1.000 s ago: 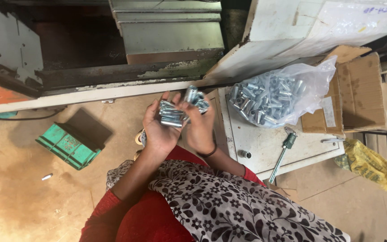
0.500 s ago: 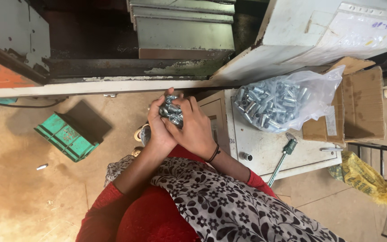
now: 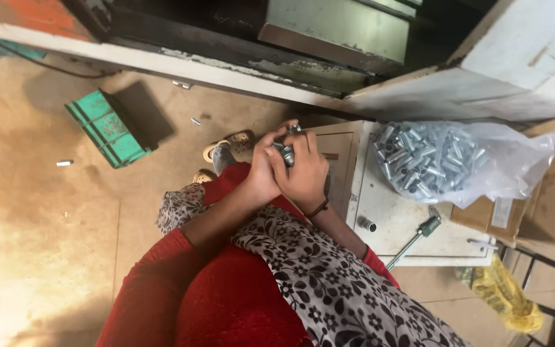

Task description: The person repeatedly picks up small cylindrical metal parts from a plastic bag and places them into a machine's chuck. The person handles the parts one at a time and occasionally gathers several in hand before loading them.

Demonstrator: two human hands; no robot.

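Observation:
My left hand (image 3: 261, 173) and my right hand (image 3: 304, 175) are pressed together in front of my chest, cupping a bunch of small silvery metal sleeves (image 3: 287, 151). Only a few of the parts show between the fingers; the rest are hidden inside the hands. A dark band sits on my right wrist. To the right, a clear plastic bag (image 3: 441, 160) full of the same metal parts lies on a white cabinet top (image 3: 387, 212).
One loose metal sleeve (image 3: 367, 225) and a green-handled screwdriver (image 3: 415, 234) lie on the cabinet. A green block (image 3: 107, 128) stands on the floor at left. Cardboard boxes (image 3: 547, 199) and a yellow bag (image 3: 505, 295) sit at right. A grey machine (image 3: 335, 29) is ahead.
My hands have closed together over the metal parts, hiding most of them. The view has shifted, so the hands now sit nearer the cabinet edge.

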